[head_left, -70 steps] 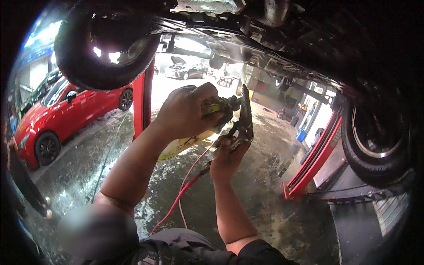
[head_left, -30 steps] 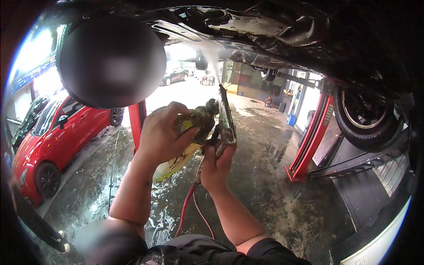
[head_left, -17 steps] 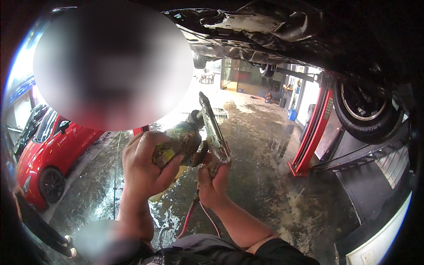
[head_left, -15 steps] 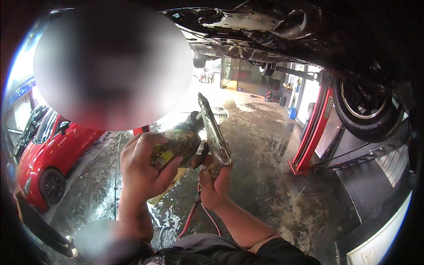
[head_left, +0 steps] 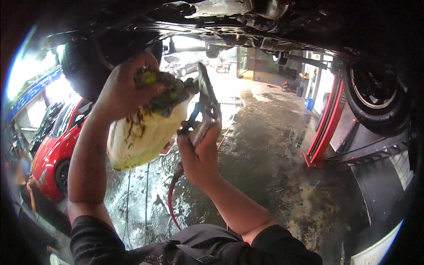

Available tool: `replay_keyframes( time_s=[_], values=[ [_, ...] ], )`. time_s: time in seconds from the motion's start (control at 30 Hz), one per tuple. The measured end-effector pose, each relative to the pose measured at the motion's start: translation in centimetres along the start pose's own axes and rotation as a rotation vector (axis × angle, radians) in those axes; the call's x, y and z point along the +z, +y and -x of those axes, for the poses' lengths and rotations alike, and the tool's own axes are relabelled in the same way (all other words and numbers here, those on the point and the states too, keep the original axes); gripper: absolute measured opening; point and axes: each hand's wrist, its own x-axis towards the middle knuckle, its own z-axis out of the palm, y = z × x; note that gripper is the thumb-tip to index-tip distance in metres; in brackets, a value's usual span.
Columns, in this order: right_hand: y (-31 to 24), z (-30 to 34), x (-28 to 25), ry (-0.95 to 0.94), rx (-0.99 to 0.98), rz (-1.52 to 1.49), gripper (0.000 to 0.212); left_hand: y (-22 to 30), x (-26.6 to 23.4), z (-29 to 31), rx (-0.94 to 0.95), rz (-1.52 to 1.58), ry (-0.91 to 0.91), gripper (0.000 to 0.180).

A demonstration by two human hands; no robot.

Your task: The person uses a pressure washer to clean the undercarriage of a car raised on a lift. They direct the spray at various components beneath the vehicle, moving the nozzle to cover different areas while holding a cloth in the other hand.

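Note:
Up in front of me, beneath a raised vehicle, I hold a metal spray gun [head_left: 206,90] joined to a whitish plastic bottle [head_left: 152,137]. The bottle hangs tilted, and its upper part is smeared dark and yellow-green. My left hand [head_left: 126,88] is wrapped round that stained upper part. My right hand [head_left: 201,152] is closed on the gun's handle, with the nozzle end pointing up towards the vehicle underside [head_left: 243,35]. A red hose [head_left: 171,198] hangs below my right hand. Some of my left fingers are hidden behind the bottle.
A dark tyre [head_left: 81,70] hangs close beyond my left hand. At the right stand a red lift post [head_left: 324,126] and another raised wheel [head_left: 375,99]. A red car [head_left: 62,139] is parked at the left. The floor [head_left: 265,176] looks wet. A person's arm [head_left: 33,194] shows at the left edge.
Both my hands have risen with the spray gun, the left one also moving left. The bottle's whitish body now shows hanging below my left hand. The view has tilted and shifted.

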Motion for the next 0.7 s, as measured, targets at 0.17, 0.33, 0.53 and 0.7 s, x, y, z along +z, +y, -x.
replay_keyframes(
  time_s=[0.17,0.33,0.53,0.7],
  values=[
    [-3.0,-1.3,-3.3,-0.003,0.003,-0.193,0.086,3.3,-0.5,-2.2,-0.028,-0.046,-0.028,0.04],
    [-6.5,-1.1,-7.0,0.023,0.05,-0.217,0.092,7.7,-1.4,-4.3,-0.067,0.002,-0.113,0.044],
    [-9.3,0.7,-10.7,-0.018,0.038,-0.351,0.093,15.1,-3.0,-4.1,-0.039,-0.195,-0.071,0.044],
    [-12.1,1.7,-12.6,-0.05,-0.022,-0.388,0.093,17.7,-4.6,-2.2,-0.068,-0.237,-0.101,0.047]
  ],
)
